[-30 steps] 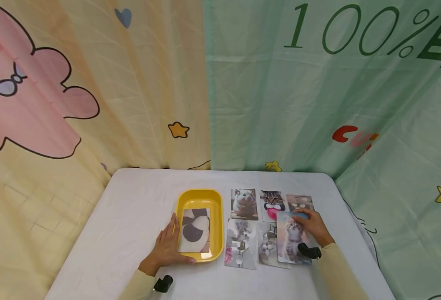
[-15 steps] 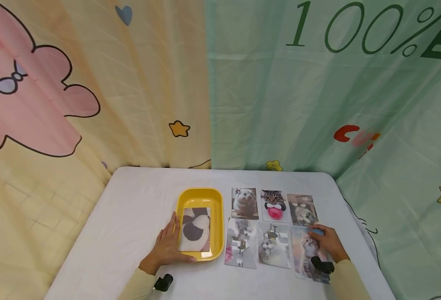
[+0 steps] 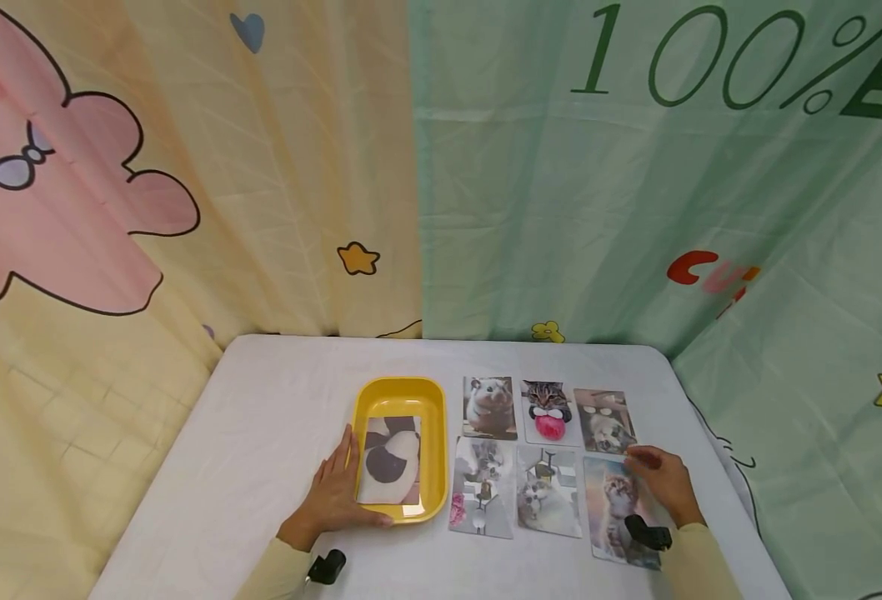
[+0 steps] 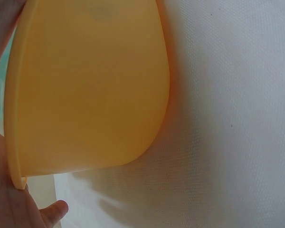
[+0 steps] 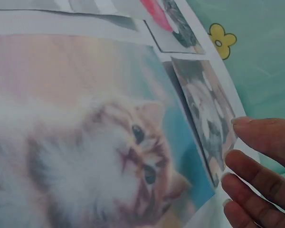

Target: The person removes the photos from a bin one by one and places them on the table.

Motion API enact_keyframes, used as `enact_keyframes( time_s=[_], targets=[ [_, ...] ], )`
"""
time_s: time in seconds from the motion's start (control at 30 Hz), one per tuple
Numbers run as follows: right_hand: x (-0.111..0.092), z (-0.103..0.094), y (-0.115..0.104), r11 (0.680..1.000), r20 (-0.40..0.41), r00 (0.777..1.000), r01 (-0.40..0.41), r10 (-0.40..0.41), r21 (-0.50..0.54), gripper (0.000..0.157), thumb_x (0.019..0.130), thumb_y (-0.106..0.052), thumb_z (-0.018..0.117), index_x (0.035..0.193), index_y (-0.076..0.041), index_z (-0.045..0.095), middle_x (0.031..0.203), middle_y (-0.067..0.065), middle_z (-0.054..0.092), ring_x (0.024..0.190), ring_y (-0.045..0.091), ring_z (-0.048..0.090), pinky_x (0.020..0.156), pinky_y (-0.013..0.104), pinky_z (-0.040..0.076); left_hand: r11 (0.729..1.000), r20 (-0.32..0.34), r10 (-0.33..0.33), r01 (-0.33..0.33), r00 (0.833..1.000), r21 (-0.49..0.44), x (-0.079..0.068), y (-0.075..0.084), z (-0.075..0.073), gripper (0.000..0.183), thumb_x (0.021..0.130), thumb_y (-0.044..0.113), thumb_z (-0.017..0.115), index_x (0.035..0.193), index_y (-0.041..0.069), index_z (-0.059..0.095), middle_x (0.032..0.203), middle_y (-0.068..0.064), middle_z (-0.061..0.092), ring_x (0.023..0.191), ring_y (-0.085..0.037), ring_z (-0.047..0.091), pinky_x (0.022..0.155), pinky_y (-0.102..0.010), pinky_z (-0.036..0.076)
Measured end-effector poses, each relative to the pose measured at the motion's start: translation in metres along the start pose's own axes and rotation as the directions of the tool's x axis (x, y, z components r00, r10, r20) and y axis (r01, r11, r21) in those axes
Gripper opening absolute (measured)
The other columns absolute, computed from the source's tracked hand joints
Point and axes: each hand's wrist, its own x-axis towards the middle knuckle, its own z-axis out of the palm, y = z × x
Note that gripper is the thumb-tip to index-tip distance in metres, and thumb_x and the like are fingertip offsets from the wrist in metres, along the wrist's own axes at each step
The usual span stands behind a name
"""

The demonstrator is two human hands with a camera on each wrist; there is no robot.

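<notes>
A yellow tray [image 3: 435, 417] stands left of centre on the table, with a picture card [image 3: 392, 458] lying in it. My left hand [image 3: 330, 493] rests along the tray's left and near rim, fingers extended and thumb at the near corner. In the left wrist view, the tray's side wall [image 4: 90, 90] fills much of the frame. At the right lies the kitten card [image 3: 613, 508], flat at the near right of two rows of cards. Just beyond its upper right edge is my right hand [image 3: 668, 483]. In the right wrist view, its fingertips are apart from one another and hold nothing.
The far row has a hamster card [image 3: 489, 408], a card of a cat with a pink ball [image 3: 550, 412] and a brownish animal card [image 3: 604, 421]. Two greyish cards [image 3: 480, 487] complete the near row. Curtains [image 3: 531, 208] hang behind the white table [image 3: 261, 417].
My right hand has brought the kitten card right and nearer, laid it beside the greyish cards and let go, uncovering the brownish animal card. The left hand and tray have not moved.
</notes>
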Motion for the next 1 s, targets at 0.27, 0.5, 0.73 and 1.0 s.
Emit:
enact_keyframes(
  time_s=[0.27,0.5,0.73,1.0],
  targets=[
    [0.002,0.016,-0.039,0.999,0.003,0.999,0.036,-0.036,0.04,0.036,0.094,-0.011,0.062,0.123,0.01,0.058,0.123,0.03,0.057,0.112,0.042,0.055,0.091,0.049,0.049,1.0,0.003,-0.008,0.008,1.0,0.006,0.001,0.0,-0.001,0.153,0.047,0.07,0.083,0.152,-0.005,0.0,0.161,-0.016,-0.007,0.142,-0.042,0.016,0.112,-0.061,0.014],
    [0.015,0.064,-0.083,0.979,0.038,0.985,0.165,-0.171,0.118,0.029,0.09,-0.006,0.067,0.115,0.007,0.065,0.111,0.023,0.066,0.102,0.035,0.063,0.087,0.042,0.053,1.0,0.003,-0.009,0.009,1.0,0.004,0.002,0.002,-0.002,0.152,0.048,0.069,0.083,0.152,-0.005,0.0,0.161,-0.016,-0.007,0.142,-0.042,0.017,0.112,-0.062,0.015],
    [0.026,0.107,-0.132,0.943,0.114,0.957,0.235,-0.268,0.237,0.027,0.089,-0.006,0.068,0.114,0.005,0.066,0.108,0.02,0.067,0.095,0.03,0.065,0.081,0.039,0.054,1.0,-0.004,-0.008,0.008,1.0,-0.001,0.001,0.004,-0.002,0.152,0.047,0.067,0.084,0.151,-0.006,0.002,0.16,-0.017,-0.005,0.142,-0.043,0.017,0.111,-0.062,0.016],
    [0.024,0.151,-0.179,0.883,0.224,0.888,0.31,-0.401,0.353,0.029,0.09,-0.011,0.069,0.112,0.008,0.066,0.11,0.023,0.066,0.094,0.031,0.065,0.081,0.036,0.056,1.0,-0.003,-0.007,0.007,1.0,0.015,0.0,0.001,0.001,0.152,0.048,0.069,0.083,0.152,-0.005,0.001,0.16,-0.017,-0.005,0.141,-0.043,0.018,0.111,-0.061,0.017]
  ],
)
